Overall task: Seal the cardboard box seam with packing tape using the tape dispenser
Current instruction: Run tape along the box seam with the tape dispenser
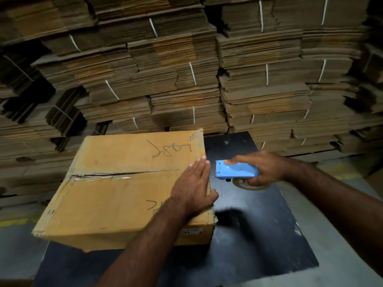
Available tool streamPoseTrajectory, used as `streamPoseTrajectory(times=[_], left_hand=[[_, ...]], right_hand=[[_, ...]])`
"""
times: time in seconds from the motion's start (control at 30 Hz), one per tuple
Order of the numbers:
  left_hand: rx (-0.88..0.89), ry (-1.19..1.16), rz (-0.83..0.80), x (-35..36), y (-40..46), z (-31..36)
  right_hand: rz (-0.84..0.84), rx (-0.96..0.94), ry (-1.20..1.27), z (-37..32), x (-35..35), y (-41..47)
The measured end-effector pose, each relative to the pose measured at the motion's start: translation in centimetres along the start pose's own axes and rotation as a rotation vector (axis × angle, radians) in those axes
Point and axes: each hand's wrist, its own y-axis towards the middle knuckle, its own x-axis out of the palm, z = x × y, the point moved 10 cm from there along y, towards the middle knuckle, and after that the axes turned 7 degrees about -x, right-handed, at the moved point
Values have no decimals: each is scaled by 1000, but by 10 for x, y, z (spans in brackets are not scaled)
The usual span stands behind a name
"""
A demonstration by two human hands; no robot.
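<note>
A closed tan cardboard box [116,195] with black handwriting lies on a black table [259,235]. Its centre seam [124,174] runs left to right, with clear tape over the left stretch. My left hand [193,186] lies flat, fingers together, on the box top at its right edge, covering the seam's right end. My right hand [263,168] grips a blue tape dispenser [236,169] just right of the box, a short gap from it. The tape roll [250,184] shows under the hand.
Tall stacks of flattened cardboard [186,69], bundled with white straps, fill the background right behind the table. Grey floor with a yellow line [14,221] shows at the left. The table surface extends to the right and front of the box.
</note>
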Motion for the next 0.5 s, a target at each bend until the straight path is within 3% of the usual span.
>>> streamPoseTrajectory(times=[0.4, 0.5], left_hand=[[59, 142, 41, -12, -2, 15], [71, 197, 20, -11, -5, 15]], right_hand=[[-175, 65, -104, -22, -9, 41], [-261, 92, -340, -17, 12, 26]])
